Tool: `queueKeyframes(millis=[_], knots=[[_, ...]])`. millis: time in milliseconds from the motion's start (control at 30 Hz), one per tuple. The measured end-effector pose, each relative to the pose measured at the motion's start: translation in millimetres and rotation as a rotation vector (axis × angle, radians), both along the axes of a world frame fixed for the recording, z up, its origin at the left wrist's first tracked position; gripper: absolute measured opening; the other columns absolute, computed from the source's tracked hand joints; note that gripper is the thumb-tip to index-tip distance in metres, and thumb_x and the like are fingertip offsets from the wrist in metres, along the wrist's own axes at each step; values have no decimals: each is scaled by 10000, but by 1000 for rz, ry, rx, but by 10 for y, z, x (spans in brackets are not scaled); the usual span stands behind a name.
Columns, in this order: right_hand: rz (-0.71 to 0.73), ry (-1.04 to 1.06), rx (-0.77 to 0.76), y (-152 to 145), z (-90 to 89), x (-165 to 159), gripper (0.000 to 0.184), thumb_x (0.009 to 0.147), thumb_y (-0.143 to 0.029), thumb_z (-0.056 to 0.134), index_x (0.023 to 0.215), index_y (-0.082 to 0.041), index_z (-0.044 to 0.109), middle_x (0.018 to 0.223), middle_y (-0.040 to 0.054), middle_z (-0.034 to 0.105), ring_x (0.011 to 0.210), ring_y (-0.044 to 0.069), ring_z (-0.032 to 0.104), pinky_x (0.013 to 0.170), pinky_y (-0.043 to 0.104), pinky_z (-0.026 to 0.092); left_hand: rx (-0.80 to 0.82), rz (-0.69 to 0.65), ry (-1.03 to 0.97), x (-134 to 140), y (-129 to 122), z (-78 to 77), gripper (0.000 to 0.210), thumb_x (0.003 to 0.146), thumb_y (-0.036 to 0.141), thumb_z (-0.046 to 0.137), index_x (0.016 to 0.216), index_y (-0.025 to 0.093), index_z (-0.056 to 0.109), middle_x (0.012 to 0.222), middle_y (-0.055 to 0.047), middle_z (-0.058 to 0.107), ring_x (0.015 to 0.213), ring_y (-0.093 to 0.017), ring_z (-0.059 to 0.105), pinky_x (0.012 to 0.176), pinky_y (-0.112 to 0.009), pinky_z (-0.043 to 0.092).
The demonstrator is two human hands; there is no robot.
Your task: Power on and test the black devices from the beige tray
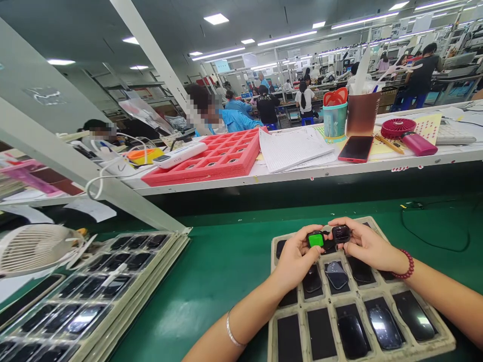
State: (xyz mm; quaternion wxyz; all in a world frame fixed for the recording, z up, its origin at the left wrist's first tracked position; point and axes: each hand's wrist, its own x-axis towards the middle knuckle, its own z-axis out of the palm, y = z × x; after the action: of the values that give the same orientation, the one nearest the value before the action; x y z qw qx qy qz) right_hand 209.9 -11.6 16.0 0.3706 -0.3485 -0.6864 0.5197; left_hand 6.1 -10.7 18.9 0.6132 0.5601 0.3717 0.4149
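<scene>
My left hand point(302, 251) is closed on a small smartwatch body point(316, 239) whose screen glows green. Close beside it, my right hand point(364, 244) grips a second watch body point(341, 233) with a dark screen. Both are held just above the far part of a cream compartment tray point(328, 300). Dark rounded watch screens lie in several of its compartments, one of them point(336, 275) just below my hands. Two near-left compartments show only their black lining. Whether the two held pieces touch each other, I cannot tell.
At the left stands a stack of similar trays point(151, 286) under clear covers, near a white fan point(35, 249). A shelf point(234, 183) above the green bench carries a red foam tray point(226, 156), papers point(294, 148), a phone point(355, 149) and a cup point(335, 120). People work beyond.
</scene>
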Motion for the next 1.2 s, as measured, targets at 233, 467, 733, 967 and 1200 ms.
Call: queueKeyframes(millis=[233, 467, 733, 967, 1200], knots=[[-13, 0, -9, -5, 9, -9, 427, 809, -116, 513, 1220, -219, 457, 1094, 67, 604, 1006, 211, 600, 896, 380, 492, 14, 47, 19, -8, 9, 6, 404, 705, 145, 638, 1097, 177, 548, 974, -68, 654, 881, -173, 608, 752, -276, 503], [-24, 3, -29, -13, 23, -18, 410, 811, -153, 537, 1213, -219, 490, 1184, 81, 572, 1035, 225, 589, 886, 380, 500, 40, 43, 55, -9, 11, 12, 299, 719, 166, 621, 1014, 166, 572, 890, -54, 646, 757, -143, 589, 688, -261, 486], [-33, 236, -206, 44, -18, 21, 702, 781, -177, 623, 1386, -293, 286, 1176, 73, 555, 862, 142, 589, 652, 244, 516, -76, 7, -52, -6, 31, 15, 623, 672, 131, 665, 1241, 219, 428, 1002, -57, 609, 806, -131, 605, 685, -229, 460], [-75, 384, -397, 74, 59, 51, 637, 722, -191, 713, 1292, -271, 440, 1078, 46, 595, 668, 82, 574, 583, 205, 511, -157, -30, -128, -11, 24, 38, 615, 654, 205, 739, 1195, 217, 449, 1012, -62, 573, 670, -108, 626, 508, -176, 410], [89, 572, -615, 130, 44, 117, 415, 917, -455, 426, 1182, -159, 546, 1033, 130, 665, 755, 163, 671, 631, 262, 546, -288, -42, -365, -62, 106, 60, 544, 689, 352, 696, 1155, 137, 517, 787, -39, 640, 452, -76, 575, 383, -153, 369]])
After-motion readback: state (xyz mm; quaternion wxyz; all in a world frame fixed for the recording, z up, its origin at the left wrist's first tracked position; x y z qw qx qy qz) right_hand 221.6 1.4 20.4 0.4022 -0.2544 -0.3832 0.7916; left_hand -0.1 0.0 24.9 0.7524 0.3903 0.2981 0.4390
